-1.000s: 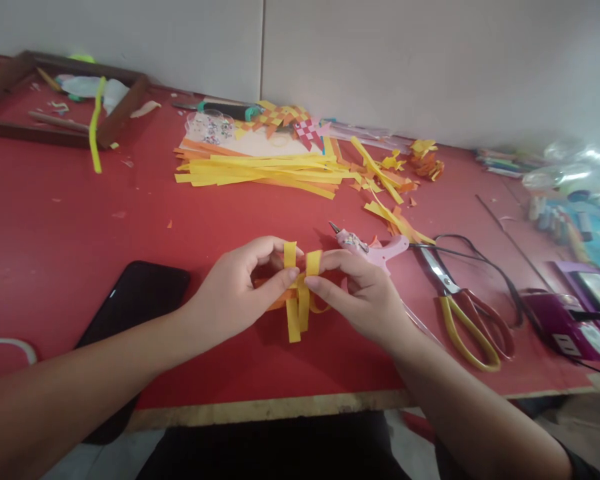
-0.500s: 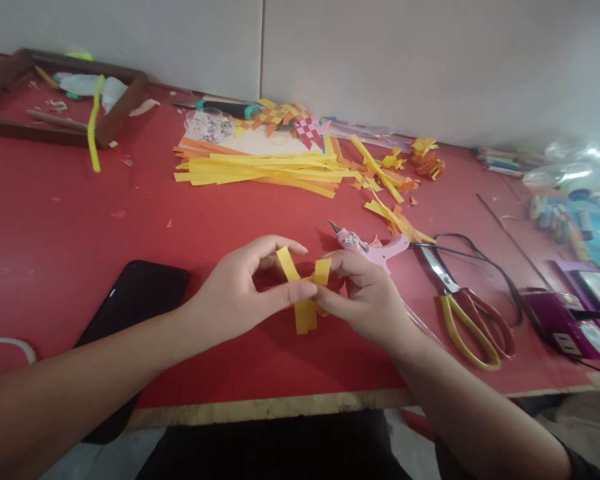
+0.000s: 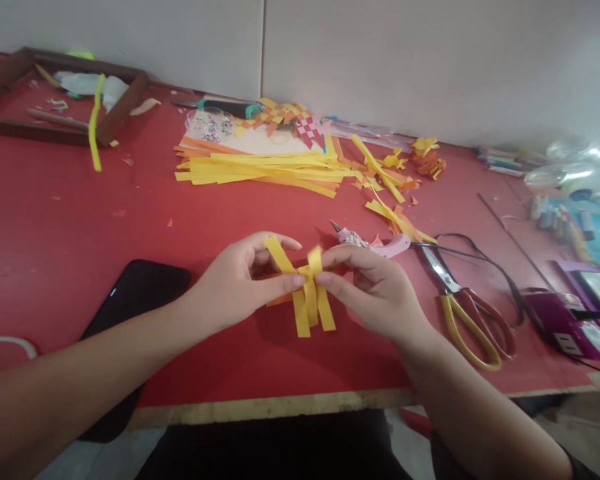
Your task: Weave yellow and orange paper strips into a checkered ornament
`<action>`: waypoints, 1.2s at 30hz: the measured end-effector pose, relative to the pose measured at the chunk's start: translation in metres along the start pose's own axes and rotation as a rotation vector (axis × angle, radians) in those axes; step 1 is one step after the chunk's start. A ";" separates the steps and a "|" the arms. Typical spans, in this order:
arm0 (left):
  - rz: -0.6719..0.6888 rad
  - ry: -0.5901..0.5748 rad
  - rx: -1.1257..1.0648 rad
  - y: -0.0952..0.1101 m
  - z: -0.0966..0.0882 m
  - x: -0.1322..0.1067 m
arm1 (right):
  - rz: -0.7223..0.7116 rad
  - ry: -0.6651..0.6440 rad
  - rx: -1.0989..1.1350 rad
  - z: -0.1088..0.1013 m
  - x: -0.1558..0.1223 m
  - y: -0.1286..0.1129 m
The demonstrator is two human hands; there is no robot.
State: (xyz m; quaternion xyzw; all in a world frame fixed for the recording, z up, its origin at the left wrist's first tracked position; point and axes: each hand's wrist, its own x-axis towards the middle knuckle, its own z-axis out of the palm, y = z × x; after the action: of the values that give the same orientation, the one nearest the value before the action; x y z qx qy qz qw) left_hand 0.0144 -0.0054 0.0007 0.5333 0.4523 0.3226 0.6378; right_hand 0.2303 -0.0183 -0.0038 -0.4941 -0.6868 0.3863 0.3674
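Between my two hands is a small weave of yellow and orange paper strips [image 3: 310, 293], held just above the red table. Its yellow ends fan out upward and downward, and an orange end shows under my left thumb. My left hand [image 3: 253, 273] pinches the weave from the left with thumb and fingers. From the other side, my right hand [image 3: 365, 283] pinches it near the upright yellow strip. Behind my right hand lies a pink glue gun [image 3: 393, 247], partly covered by it. Scissors [image 3: 467, 313] with yellow and red handles rest to the right.
A black phone [image 3: 135, 300] lies by my left forearm. Farther back are a pile of yellow and orange strips [image 3: 260, 168], woven paper fish [image 3: 310, 130] and a wooden frame [image 3: 40, 133]. To the right sit a purple box [image 3: 570, 327] and a black cord [image 3: 510, 287].
The paper weave has turned and spread, so more yellow ends hang down and orange now shows at the left. My right hand has shifted slightly right.
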 end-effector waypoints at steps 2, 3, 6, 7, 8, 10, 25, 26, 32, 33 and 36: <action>-0.013 -0.019 0.017 0.000 0.000 -0.001 | 0.006 0.020 -0.028 0.001 0.000 0.000; -0.022 -0.031 0.028 0.000 0.001 -0.001 | 0.002 0.023 -0.036 0.002 0.000 -0.001; -0.045 -0.043 0.060 0.000 0.001 -0.001 | -0.015 0.033 -0.030 0.005 -0.001 -0.003; -0.051 -0.035 0.077 0.000 0.001 -0.001 | -0.016 0.037 -0.019 0.006 -0.001 -0.003; -0.057 -0.021 0.100 0.000 0.001 -0.002 | -0.016 0.039 -0.009 0.006 -0.002 -0.004; -0.063 0.013 0.158 0.000 0.000 -0.002 | -0.031 0.048 -0.007 0.007 -0.002 -0.004; 0.006 0.014 0.188 0.000 -0.002 0.000 | -0.277 0.194 -0.431 0.000 0.001 -0.004; 0.001 0.025 0.172 0.000 -0.003 0.000 | -0.251 0.261 -0.422 -0.001 0.002 -0.002; 0.031 0.081 0.164 0.000 -0.004 0.000 | -0.046 0.325 -0.029 0.005 0.001 0.005; 0.042 0.085 0.150 0.000 -0.004 0.000 | -0.012 0.268 0.055 0.007 0.001 0.004; 0.053 0.096 0.111 -0.001 -0.003 0.000 | 0.080 0.183 0.175 0.013 -0.001 0.003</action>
State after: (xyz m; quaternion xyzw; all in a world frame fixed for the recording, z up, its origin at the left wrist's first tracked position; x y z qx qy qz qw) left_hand 0.0112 -0.0042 -0.0003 0.5638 0.4852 0.3391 0.5760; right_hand 0.2196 -0.0206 -0.0119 -0.5205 -0.5937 0.4123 0.4545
